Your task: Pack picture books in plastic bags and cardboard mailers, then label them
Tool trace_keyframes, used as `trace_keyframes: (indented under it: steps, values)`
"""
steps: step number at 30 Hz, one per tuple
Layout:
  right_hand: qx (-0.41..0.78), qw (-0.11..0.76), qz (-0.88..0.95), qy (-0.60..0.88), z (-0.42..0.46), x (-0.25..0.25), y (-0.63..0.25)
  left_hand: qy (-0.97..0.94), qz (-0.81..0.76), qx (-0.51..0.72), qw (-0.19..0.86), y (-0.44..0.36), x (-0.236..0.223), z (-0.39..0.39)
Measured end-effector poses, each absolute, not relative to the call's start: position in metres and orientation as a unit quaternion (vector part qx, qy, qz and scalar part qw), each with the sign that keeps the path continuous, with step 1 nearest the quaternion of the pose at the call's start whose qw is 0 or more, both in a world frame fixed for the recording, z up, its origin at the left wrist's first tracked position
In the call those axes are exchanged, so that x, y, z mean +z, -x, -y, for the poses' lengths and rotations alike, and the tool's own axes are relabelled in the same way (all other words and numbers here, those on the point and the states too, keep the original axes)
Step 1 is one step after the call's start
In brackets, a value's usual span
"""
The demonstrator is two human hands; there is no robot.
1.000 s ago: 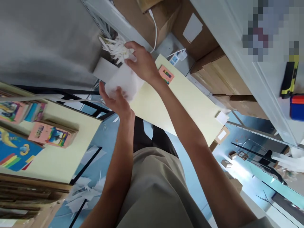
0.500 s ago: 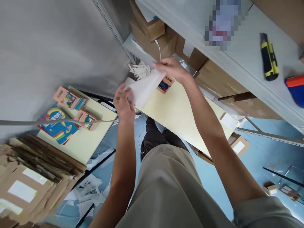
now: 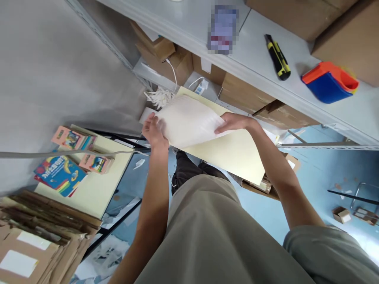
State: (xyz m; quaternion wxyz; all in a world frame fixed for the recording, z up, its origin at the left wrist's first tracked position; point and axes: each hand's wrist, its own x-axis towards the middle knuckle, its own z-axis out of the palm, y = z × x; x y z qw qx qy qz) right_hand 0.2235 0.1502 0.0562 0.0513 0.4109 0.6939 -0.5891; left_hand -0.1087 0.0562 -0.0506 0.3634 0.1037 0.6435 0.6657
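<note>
The left hand [image 3: 154, 132] and right hand [image 3: 232, 122] hold a sheet [image 3: 189, 122] between them, above a table [image 3: 233, 157]. Shreds [image 3: 160, 97] lie just beyond the left hand; a blue book [image 3: 61, 173] lies well to its left. Beyond the right hand, a cutter [image 3: 277, 58] rests on a shelf [image 3: 189, 27].

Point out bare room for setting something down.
Bare tabletop shows between the white sheet, right hand and the tabletop's near edge. The shelf is bare between the blurred-out item and the cutter. Books crowd much of the left table.
</note>
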Motion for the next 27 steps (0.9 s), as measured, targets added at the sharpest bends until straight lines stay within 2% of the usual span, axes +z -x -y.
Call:
trace_keyframes:
  steps: [4,6,10,16,18,23,27]
  values:
    - [-0.525,0.002,-0.669,-0.526,-0.111,0.049,-0.284,-0.021,-0.695,0.605,0.387,0.066,-0.055,-0.059]
    - [-0.494,0.005,-0.656,-0.57,-0.094,0.044,-0.311,-0.02,-0.722,0.553,0.416,0.043,-0.063,-0.053]
    - [-0.454,0.069,-0.616,-0.64,-0.068,0.025,-0.356,-0.072,-0.756,0.42,0.496,0.001,-0.089,-0.029]
    - [-0.263,0.193,-0.606,-0.726,-0.044,-0.029,-0.394,-0.175,-0.741,0.249,0.598,-0.019,-0.118,0.002]
    - [-0.238,0.207,-0.593,-0.741,-0.038,-0.05,-0.4,-0.259,-0.759,0.196,0.564,-0.012,-0.124,0.0]
    - [-0.244,0.207,-0.56,-0.764,-0.027,-0.095,-0.4,-0.527,-0.771,0.093,0.344,0.016,-0.14,-0.027]
    - [-0.162,0.143,-0.548,-0.808,-0.013,-0.116,-0.376,-0.619,-0.704,-0.04,0.345,0.031,-0.156,-0.035]
